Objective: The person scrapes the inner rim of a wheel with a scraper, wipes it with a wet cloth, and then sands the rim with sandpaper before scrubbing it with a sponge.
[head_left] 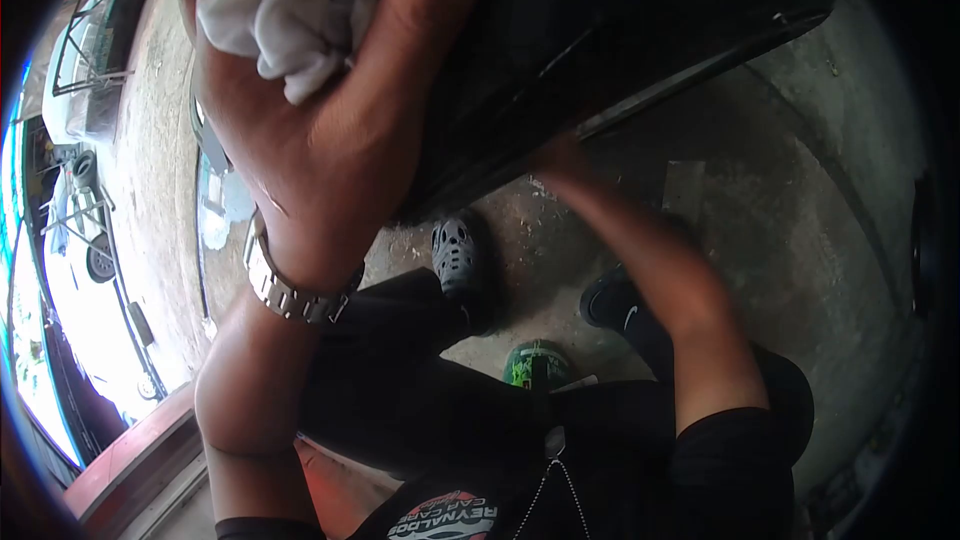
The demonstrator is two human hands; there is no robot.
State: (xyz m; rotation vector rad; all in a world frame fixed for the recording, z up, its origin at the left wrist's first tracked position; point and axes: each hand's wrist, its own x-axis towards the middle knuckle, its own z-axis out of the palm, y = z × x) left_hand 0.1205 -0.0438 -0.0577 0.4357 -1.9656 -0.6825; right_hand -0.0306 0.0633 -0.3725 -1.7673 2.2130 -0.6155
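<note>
A crumpled light grey cloth [290,15] is bunched in my left hand [335,135], between the thumb and the fingers. That hand is raised close to the camera, and a metal-band watch [290,290] circles its wrist. Its thumb overlaps a large glossy black panel [640,15] with light scratches and a thin edge, which fills the upper middle and right. My right hand [560,158] reaches to the lower edge of this panel from below. Motion smears it, and the panel hides its fingers.
Below are my feet, one in a grey clog [455,255], on a stained concrete floor [800,270]. Between my legs stands a green-and-black round item [535,365]. Parked vehicles and a wheel [102,262] show at left. A reddish ledge [130,445] runs along the lower left.
</note>
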